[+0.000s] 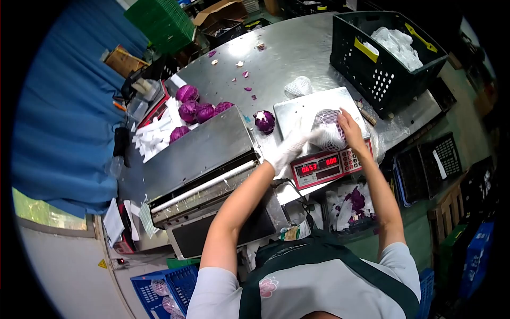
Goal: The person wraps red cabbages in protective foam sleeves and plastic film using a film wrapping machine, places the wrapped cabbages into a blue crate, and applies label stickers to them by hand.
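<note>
A purple cabbage in a white foam net rests on the metal plate of the red scale, whose display shows 0.653 and 0.00. My right hand curves round the right side of the netted cabbage. On its left is my left hand, in a white glove and smeared by motion, so its fingers are unclear. A bare purple cabbage sits left of the scale. Behind the plate lies an unused foam net.
Several purple cabbages and white strips lie left, behind a metal wrapping machine. A dark crate with plastic bags stands at the back right. Leaf scraps dot the steel table. Below the scale is a scrap bin.
</note>
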Motion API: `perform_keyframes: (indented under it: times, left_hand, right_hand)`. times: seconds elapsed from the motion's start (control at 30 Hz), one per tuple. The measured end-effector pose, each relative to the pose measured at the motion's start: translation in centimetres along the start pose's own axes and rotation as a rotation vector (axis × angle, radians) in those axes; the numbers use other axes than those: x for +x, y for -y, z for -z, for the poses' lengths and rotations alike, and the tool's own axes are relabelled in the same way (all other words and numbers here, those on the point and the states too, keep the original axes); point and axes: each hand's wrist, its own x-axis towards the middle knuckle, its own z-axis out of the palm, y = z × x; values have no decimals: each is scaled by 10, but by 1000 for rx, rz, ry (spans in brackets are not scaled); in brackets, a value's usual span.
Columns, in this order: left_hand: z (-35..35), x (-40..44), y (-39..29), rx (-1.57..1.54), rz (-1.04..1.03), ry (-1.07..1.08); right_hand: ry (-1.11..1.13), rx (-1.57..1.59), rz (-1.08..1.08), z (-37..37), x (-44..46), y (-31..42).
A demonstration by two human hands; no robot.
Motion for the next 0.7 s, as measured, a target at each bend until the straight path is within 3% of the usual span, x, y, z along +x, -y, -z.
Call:
perform_keyframes:
  times: [0.03, 0.1, 0.13, 0.17, 0.27, 0.3, 0.37, 0.43, 0.5, 0.57, 0.7]
  left_hand:
    - [-10, 4, 9, -83, -60, -28]
    - [-29, 1, 13, -264, -254, -146]
    - [-26, -12, 1, -423, -226, -77]
    - [-21, -22, 2, -467, -246, -102]
    - [1, -84, -18, -540, -272, -116]
    - [14, -95, -4, -459, -364, -213]
    - [41, -141, 13, -618, -329, -296]
    - [63, -205, 26, -771, -326, -379]
    - [77, -269, 45, -815, -433, -574]
    - [83, -342, 64, -731, -436, -876]
    - [71, -496, 73, -455, -476, -1517]
  right_hand:
    - [-53, 2, -71, -10, -13, 25]
    - [-112, -48, -12, -25, -29, 56]
    - [-147, 27, 9, -31, -36, 66]
    - [-96, 159, -6, -34, -48, 88]
    - [9, 139, 119, -42, -83, 135]
    - [85, 156, 172, -47, -94, 150]
    - [202, 295, 229, -67, -116, 162]
    - [358, 499, 107, -92, -137, 176]
    - [553, 481, 65, -118, -152, 169]
    - [785, 320, 101, -142, -170, 167]
    - [1187, 306, -57, -194, -210, 164]
